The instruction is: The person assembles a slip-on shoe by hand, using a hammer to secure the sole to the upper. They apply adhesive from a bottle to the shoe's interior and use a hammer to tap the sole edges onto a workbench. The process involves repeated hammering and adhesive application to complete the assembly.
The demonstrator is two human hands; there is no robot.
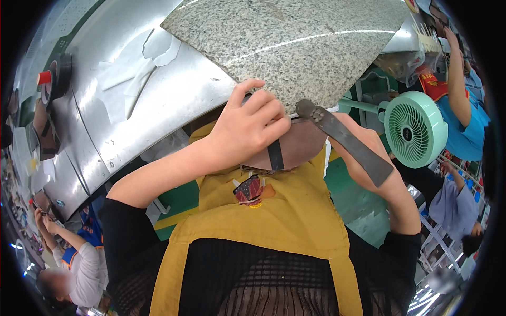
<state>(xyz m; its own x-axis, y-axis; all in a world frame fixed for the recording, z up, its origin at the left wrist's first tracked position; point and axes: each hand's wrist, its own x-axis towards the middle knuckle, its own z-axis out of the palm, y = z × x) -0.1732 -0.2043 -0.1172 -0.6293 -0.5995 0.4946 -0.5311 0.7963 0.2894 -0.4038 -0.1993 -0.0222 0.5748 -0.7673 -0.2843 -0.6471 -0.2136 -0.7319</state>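
Observation:
At the near edge of the grey speckled stone slab (300, 47) is a rounded brown leather-like piece (303, 145) with a black strip across it. My left hand (253, 124) lies over its left side, fingers bent and closed on it, the thumb hidden. A dark metal hammer head (350, 145), narrow at one end and flared at the other, is seen from above beside the piece. My right hand (358, 150) is beneath the hammer head, closed on the hammer; its handle and most of my fingers are hidden.
White paper scraps (132, 79) lie on the metal tabletop (174, 100) to the left, with a tape roll (52, 81) farther off. A green fan (414, 130) stands close by my right arm. Other people work at both sides.

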